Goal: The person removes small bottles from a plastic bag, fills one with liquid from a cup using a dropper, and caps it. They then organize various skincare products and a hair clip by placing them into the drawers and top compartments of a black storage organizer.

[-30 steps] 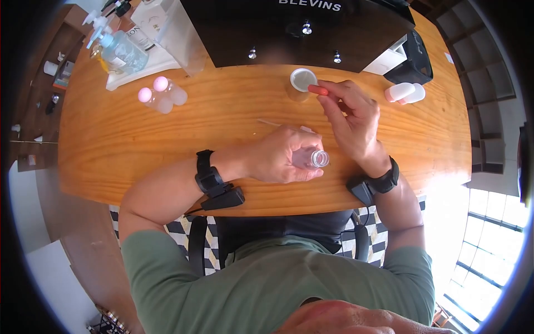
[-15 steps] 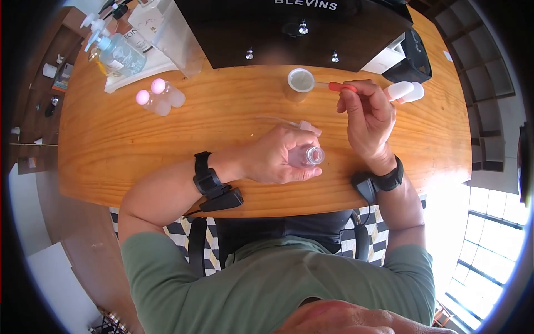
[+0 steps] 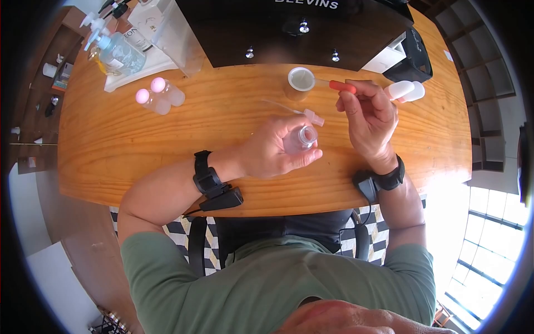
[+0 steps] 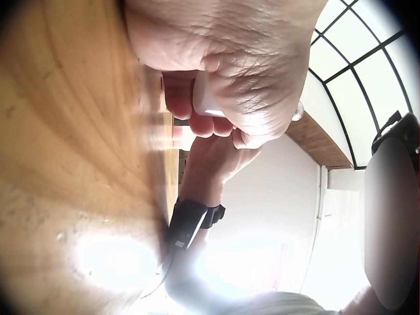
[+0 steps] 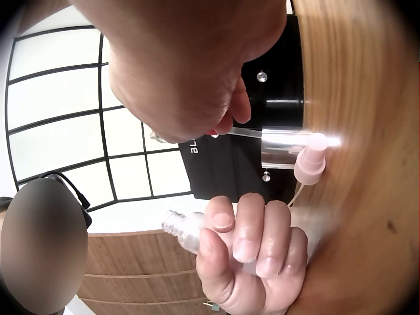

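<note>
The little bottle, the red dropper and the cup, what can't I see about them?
- Bottle: in the head view, the left hand hides its lower part.
- Red dropper: in the right wrist view, the right hand hides most of its red end.
- Cup: in the head view, what's inside looks too small and blurry to tell.

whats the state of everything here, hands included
bottle, uncapped
left hand, gripping the bottle
dropper, stem at the cup
right hand, pinching the dropper
cup, upright, open
spray top, off the bottle
pink-capped bottles, closed, upright
blue pump bottle, upright
drawers, shut
</note>
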Tool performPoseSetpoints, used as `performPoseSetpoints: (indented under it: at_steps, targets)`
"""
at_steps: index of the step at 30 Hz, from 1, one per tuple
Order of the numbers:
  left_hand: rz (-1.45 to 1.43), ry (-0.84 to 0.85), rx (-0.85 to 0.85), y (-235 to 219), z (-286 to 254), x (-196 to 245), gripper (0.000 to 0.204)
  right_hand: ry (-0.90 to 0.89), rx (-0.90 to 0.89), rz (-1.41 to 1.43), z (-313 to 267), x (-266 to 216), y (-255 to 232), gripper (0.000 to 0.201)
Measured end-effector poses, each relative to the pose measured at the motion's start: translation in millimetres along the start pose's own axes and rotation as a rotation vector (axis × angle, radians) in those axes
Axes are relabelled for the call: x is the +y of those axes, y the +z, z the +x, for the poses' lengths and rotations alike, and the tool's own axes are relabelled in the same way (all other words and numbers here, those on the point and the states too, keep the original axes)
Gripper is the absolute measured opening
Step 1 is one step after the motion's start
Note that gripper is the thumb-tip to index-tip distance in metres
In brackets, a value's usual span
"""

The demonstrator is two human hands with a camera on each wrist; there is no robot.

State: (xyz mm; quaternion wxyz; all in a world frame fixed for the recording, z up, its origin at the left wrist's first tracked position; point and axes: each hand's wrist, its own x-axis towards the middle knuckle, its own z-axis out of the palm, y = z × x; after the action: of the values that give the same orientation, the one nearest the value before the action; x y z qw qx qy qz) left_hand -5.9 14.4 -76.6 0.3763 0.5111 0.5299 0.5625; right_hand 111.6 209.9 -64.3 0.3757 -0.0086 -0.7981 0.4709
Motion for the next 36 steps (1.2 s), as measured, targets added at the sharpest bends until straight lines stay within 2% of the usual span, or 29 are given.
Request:
performPoseSetpoints:
  at_steps: [4, 9, 14, 18, 20, 21, 23, 25, 28, 32, 36]
  targets:
    - [-0.113, -0.081, 0.064, 0.9, 0.9, -3.4, 0.012, 0.017, -0.019, 0.000, -0.3, -1.4, -1.4, 0.013]
    - [-0.115, -0.088, 0.117, 1.0, 2.5, -4.3, 0.012, 0.005, -0.039, 0.031, -1.7, -0.9, -2.9, 0.015]
    - [-0.098, -0.087, 0.128, 0.5, 2.5, -6.5, 0.013, 0.068, 0.026, 0.250, -4.0, -5.0, -1.7, 0.016]
    - [-0.005, -0.046, 0.162, 2.8, 4.8, -9.9, 0.023, 0.134, 0.082, 0.348, 0.2, -10.2, -5.9, 0.017]
    - [0.017, -0.004, 0.189, 2.0, 4.8, -11.7, 0.024, 0.144, 0.106, 0.605, 2.6, -10.7, -10.3, 0.019]
    - [-0.009, -0.050, 0.158, 0.2, 3.8, -11.0, 0.026, 0.145, 0.105, 0.605, 3.0, -11.7, -14.0, 0.019]
    - [-0.037, -0.097, 0.127, 1.0, 3.8, -11.6, 0.029, 0.162, 0.066, 0.789, 2.7, -13.6, -21.8, 0.020]
    - [-0.010, 0.017, 0.211, 5.0, 5.9, -13.9, 0.022, 0.147, 0.046, 0.772, 2.1, -14.3, -23.2, 0.020]
    - [-0.014, -0.001, 0.197, 4.6, 5.4, -16.0, 0.022, 0.152, 0.021, 0.727, -1.5, -17.0, -23.3, 0.020]
    - [-0.005, 0.000, 0.198, 5.4, 4.4, -12.1, 0.022, 0.120, -0.037, 0.527, -4.9, -23.2, -21.1, 0.016]
    - [0.125, -0.006, 0.151, 3.5, 3.6, -5.9, 0.023, 0.068, -0.134, 0.413, -8.8, -26.2, -16.8, 0.011]
